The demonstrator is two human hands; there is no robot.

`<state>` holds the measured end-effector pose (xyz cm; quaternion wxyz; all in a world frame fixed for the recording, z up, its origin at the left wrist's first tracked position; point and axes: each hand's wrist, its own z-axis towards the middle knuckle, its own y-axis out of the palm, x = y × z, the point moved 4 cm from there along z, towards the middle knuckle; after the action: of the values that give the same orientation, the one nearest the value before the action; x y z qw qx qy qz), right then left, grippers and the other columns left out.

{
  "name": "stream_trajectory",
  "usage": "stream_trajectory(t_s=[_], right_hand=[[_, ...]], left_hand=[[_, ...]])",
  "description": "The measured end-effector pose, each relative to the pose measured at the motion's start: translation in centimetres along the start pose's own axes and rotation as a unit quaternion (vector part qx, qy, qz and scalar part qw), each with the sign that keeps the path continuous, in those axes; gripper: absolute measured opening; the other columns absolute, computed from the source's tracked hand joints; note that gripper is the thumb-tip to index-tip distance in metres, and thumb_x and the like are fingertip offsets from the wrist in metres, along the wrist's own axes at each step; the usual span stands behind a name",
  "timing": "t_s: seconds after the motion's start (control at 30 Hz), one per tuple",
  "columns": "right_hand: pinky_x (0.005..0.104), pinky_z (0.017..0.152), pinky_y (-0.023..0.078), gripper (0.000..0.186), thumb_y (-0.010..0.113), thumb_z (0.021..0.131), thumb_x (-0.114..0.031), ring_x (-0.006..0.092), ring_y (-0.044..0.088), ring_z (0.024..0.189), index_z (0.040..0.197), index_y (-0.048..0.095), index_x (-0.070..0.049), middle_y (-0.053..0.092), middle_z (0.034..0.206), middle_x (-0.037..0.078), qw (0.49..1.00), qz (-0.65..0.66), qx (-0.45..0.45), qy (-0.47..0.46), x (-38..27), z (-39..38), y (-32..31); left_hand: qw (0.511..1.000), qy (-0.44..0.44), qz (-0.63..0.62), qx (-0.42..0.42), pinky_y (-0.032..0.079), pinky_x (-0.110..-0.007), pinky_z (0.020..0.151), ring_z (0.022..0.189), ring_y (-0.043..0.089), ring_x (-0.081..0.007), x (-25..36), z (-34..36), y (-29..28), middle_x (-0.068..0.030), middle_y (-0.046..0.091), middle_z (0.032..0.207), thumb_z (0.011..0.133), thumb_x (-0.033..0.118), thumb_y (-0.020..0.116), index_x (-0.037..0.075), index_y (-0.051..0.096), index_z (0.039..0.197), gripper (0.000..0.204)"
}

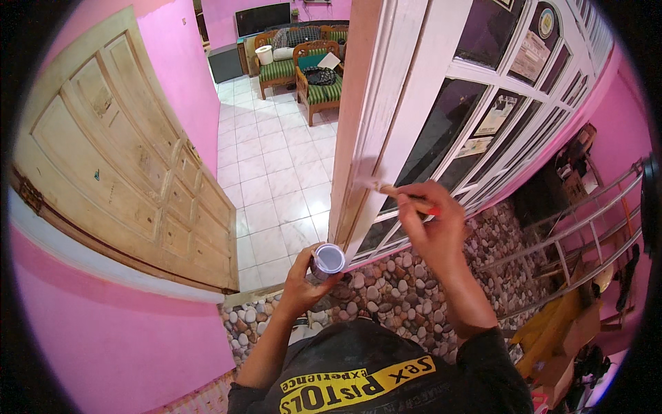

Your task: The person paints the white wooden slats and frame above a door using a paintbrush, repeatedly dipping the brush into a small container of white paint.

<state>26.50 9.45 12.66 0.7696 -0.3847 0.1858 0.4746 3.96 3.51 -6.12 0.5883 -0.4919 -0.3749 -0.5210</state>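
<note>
In my left hand [301, 286] is a small paint can [329, 261], its open top facing up and pale paint inside. The fingers wrap round its side. My right hand [433, 219] is closed on the handle of a paintbrush [396, 193]. The brush's bristles, whitened with paint, touch the wooden door frame [358, 155] in front of me. Higher up the frame is coated white, while bare brown wood shows lower down. Right of the frame stand white-framed window panels [441, 138] with dark glass.
An unpainted wooden door [117, 152] stands open at the left. Through the doorway lie white floor tiles [276, 172] and chairs with green striped cushions [321, 90]. Pebble-patterned flooring [386, 290] is under me. A metal ladder [572, 255] leans at the right, near a cardboard box [583, 331].
</note>
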Motion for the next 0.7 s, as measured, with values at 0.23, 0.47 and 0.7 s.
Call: stream_trajectory(t_s=[0.23,0.47,0.7], right_hand=[[0.0288,0.067,0.053,0.011,0.073,0.091,-0.008,0.017,0.068,0.074,0.098,0.07,-0.001,0.067,0.084,0.012,0.998,-0.003,0.05,-0.036,-1.5,3.9,-0.9],[0.0296,0.065,0.053,0.013,0.074,0.089,-0.009,0.0175,0.068,0.072,0.098,0.07,0.0,0.067,0.083,0.011,0.996,-0.014,0.051,-0.073,-4.1,2.9,-2.7],[0.0315,0.063,0.053,0.014,0.075,0.089,-0.01,0.0191,0.068,0.07,0.097,0.07,-0.001,0.066,0.083,0.012,0.994,-0.048,0.027,-0.099,-2.4,4.4,-1.1]], left_hand=[[1.0,0.004,0.012,0.011,0.047,-0.036,0.104,0.119,0.062,-0.0247,0.1,-1.4,-0.3,-0.0124,0.064,0.126,0.08,0.023,0.088,0.004,0.056,0.133,0.064],[1.0,-0.003,-0.003,0.015,0.046,-0.036,0.103,0.118,0.061,-0.0239,0.7,-2.4,-0.2,-0.0122,0.064,0.124,0.08,0.022,0.088,0.005,0.056,0.132,0.063],[1.0,-0.024,-0.006,0.002,0.046,-0.034,0.102,0.116,0.061,-0.0211,1.4,-2.7,-0.3,-0.0097,0.064,0.123,0.081,0.018,0.087,0.005,0.056,0.133,0.062]])
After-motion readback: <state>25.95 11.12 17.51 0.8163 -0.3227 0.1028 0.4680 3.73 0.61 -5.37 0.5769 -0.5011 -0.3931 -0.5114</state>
